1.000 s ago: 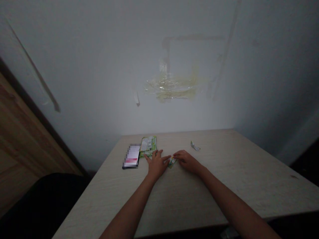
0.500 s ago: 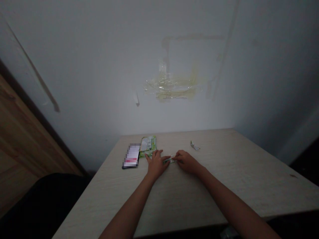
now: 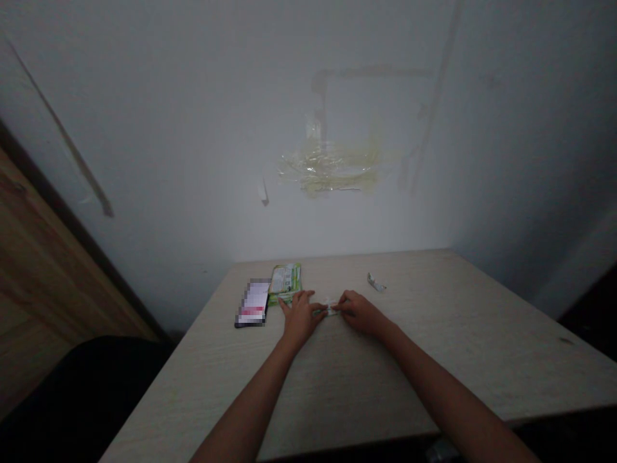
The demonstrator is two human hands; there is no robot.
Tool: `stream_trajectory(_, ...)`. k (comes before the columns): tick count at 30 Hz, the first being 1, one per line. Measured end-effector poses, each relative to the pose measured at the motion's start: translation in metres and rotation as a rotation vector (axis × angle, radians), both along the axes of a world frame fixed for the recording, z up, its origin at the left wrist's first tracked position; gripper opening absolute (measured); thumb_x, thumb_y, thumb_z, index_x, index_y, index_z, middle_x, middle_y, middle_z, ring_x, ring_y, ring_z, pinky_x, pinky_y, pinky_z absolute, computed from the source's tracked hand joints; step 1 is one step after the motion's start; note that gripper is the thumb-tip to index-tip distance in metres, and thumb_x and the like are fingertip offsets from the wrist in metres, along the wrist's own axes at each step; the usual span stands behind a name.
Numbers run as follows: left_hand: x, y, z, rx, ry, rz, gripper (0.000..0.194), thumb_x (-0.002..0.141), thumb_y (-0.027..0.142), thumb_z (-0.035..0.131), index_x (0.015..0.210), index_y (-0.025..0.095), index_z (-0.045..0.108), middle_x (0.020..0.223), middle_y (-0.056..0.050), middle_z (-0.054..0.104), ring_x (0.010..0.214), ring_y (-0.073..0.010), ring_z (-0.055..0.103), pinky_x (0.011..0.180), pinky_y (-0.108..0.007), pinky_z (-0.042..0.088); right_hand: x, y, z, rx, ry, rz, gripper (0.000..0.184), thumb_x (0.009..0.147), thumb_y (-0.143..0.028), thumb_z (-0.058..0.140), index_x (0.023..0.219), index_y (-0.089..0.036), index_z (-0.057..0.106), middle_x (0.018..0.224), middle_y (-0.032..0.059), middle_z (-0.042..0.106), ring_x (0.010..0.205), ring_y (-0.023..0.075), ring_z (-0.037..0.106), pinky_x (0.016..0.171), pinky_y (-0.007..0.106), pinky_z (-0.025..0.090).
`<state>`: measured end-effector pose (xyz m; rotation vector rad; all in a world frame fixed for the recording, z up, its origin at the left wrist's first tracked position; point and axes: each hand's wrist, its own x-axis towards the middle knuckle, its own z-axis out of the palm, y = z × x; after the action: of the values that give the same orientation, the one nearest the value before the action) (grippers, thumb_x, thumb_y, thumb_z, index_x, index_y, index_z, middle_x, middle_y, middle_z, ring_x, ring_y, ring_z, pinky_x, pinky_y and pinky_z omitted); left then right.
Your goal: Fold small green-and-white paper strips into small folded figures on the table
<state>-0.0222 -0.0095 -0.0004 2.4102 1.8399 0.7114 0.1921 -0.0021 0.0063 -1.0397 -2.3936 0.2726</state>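
Between my hands, low on the table, lies a small whitish-green wrapper (image 3: 330, 308), narrow and seemingly folded flat; its finer print is too small to read. The thumb and forefinger of my left hand (image 3: 301, 317) pinch its left end, while the other fingers of that hand spread toward the green packet (image 3: 286, 280). At the wrapper's right end, my right hand (image 3: 361, 313) grips it with bent fingertips. A second crumpled wrapper (image 3: 376, 282) rests on the table beyond my right hand.
A phone (image 3: 252, 303) with a lit, blurred screen lies left of the packet. The pale wooden table (image 3: 434, 334) meets a wall (image 3: 202, 128) with old tape on it. A dark chair-like shape (image 3: 87, 386) stands at the lower left.
The wrapper, earlier angled with its green print showing, now lies as a flatter, paler strip between my fingertips. My hands have barely shifted.
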Motion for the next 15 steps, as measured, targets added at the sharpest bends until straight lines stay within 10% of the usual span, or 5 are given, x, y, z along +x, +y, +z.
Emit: stream_trajectory(15,0.0007,-0.0029,0.0056,0.048,0.057,-0.065,0.02,0.082,0.051,0.061,0.097,0.043,0.073,0.136,0.0,0.055,0.132,-0.0322,0.037,0.104,-0.076,-0.008,-0.0022,0.0011,-0.0032,-0.04,0.087,-0.039,0.026,0.083,-0.015,0.061,0.106,-0.019,0.072,0.094,0.0075,0.061,0.091,0.0181,0.056,0.084,0.03,0.045)
